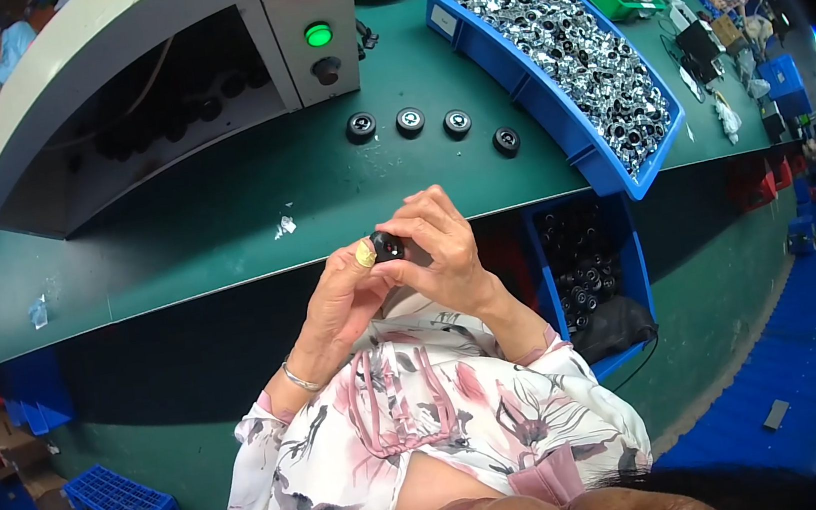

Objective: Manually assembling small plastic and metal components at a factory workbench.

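Note:
Both my hands meet in front of my chest, just short of the green table's edge. Between them is a small round black part point(388, 247), partly covered by fingers. My left hand point(340, 293), with a yellow cover on one fingertip, pinches it from the left. The fingers and thumb of my right hand point(436, 252) close on it from the right. Beyond my hands, several black round parts with silvery centres stand in a loose row on the table, among them one point(410, 122) near the middle and one point(507, 141) at the right end.
A large blue bin point(609, 160) full of shiny clear and black pieces stands at the right. Below the edge, another blue bin point(637, 259) holds black parts and a dark cloth. A pale machine point(312, 115) with red and green lights fills the back left. Plastic scraps point(285, 227) lie nearby.

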`<state>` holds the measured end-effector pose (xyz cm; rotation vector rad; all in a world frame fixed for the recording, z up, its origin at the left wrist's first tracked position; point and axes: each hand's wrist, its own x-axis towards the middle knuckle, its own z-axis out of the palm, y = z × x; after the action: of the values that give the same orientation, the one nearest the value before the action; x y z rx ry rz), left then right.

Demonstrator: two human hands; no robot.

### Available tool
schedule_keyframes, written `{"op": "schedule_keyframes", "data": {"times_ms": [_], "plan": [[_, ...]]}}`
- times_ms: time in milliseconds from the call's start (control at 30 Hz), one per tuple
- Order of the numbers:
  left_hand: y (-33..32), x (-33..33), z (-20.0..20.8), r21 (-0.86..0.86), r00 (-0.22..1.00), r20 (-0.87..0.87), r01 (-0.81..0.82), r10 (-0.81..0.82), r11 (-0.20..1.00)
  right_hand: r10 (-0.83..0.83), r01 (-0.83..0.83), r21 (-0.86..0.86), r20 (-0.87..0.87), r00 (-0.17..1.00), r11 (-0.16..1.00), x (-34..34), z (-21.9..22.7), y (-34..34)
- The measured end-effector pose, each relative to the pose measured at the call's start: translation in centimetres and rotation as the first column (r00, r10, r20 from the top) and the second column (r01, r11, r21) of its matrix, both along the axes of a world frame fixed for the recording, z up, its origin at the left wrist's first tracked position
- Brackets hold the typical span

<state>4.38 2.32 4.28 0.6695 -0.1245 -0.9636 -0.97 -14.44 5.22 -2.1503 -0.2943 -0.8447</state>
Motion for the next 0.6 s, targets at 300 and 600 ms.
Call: {"op": "schedule_keyframes", "data": {"times_ms": [300,600], "plan": [[0.2,0.6,0.1,0.043,0.984,0.159,0.071,-0.077,0.997,0.290,-0.228,0.280,-0.205,0.935,0.933,-0.2,1.0,-1.7],[-1.1,-1.6,0.9,0.151,0.837,0.503,-0.330,0.215,0.932,0.160,-0.149,0.136,-0.069,0.985,0.979,-0.4,-0.2,-2.3]]}}
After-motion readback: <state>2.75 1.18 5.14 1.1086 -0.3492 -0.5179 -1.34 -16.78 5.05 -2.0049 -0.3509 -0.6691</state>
